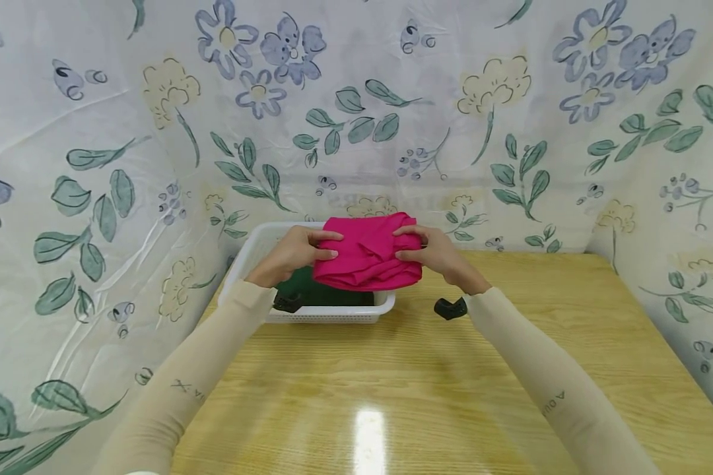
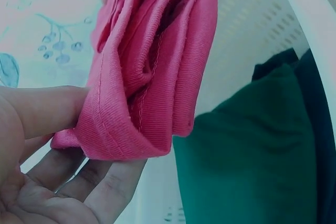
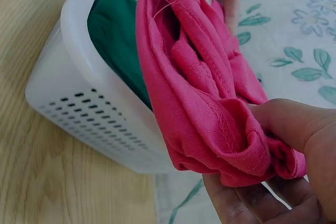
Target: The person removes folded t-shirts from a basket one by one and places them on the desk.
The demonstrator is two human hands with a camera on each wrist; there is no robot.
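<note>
Both hands hold up a folded bright pink cloth garment [image 1: 368,254], its layered, stitched edges showing in the wrist views. My left hand [image 1: 293,254] pinches its left end, thumb on one side and fingers beneath. At the right end my right hand [image 1: 436,254] grips it the same way. The bundle is above the right part of a white plastic basket [image 1: 321,315] with perforated walls. Inside the basket lies dark green folded cloth [image 2: 252,150], partly hidden by the pink bundle in the head view. A darker piece sits beside the green in the left wrist view.
The basket stands at the back left of a wooden table [image 1: 511,369], close to a flower-patterned curtain [image 1: 356,152] that covers the back and sides. A black wrist-camera mount [image 1: 450,308] shows under the right wrist and another [image 1: 288,303] under the left.
</note>
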